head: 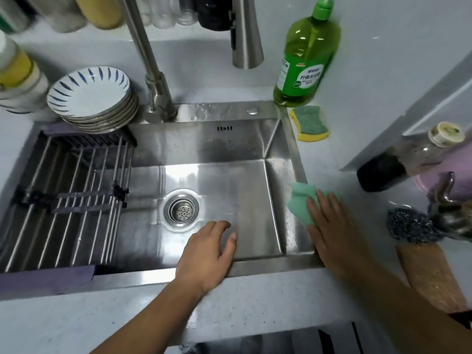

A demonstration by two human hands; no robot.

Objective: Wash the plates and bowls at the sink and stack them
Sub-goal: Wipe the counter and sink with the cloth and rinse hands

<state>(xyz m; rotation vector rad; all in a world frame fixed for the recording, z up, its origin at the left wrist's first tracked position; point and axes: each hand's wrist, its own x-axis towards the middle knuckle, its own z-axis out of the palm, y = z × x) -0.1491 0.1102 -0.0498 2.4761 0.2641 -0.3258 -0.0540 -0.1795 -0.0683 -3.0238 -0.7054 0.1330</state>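
The steel sink [204, 149] has a bare basin, with only the drain [181, 209] set into its floor. A wire rack [66, 200] spans the sink's left part, from back rim to front rim. The stack of plates [94, 98] sits on the counter at the sink's back left corner, its lower edge hanging just over the rack's far end; the top plate is white with blue dashes round the rim. The left hand [207, 251] reaches over the front rim into the basin, fingers loosely spread and holding nothing. The right hand [332, 226] lies flat, fingers together, pressing a green cloth [302, 203] onto the sink's right rim. A faucet [155, 80] rises behind the basin. Beyond the right rim stand a green soap bottle [306, 60] and a sponge [310, 122]; a scouring pad [408, 226] lies right of the hand
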